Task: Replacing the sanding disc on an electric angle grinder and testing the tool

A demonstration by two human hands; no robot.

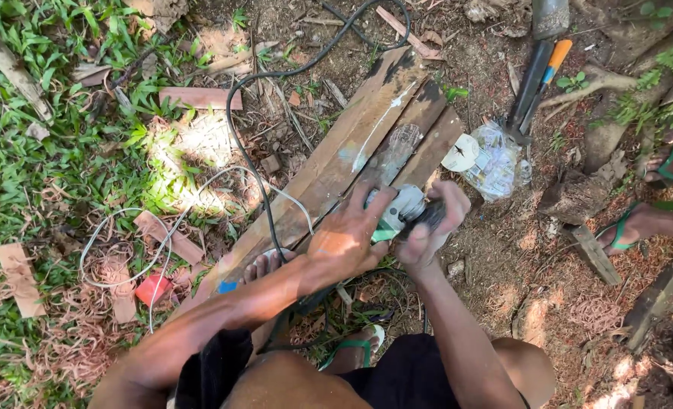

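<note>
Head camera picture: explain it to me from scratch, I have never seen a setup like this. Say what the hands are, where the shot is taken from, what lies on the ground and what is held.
There is no machine here: the single picture comes from a camera worn on a person's head, looking down at their own bare arms. The left hand and the right hand together hold a small power tool with a grey and green body, both in a closed grip. It sits over weathered wooden planks lying on dirt. A black cable loops across the ground. Nearby lie a clear plastic bag, wood shavings and grass. The person's foot rests on the planks. At the right edge are another person's feet in green sandals.
</note>
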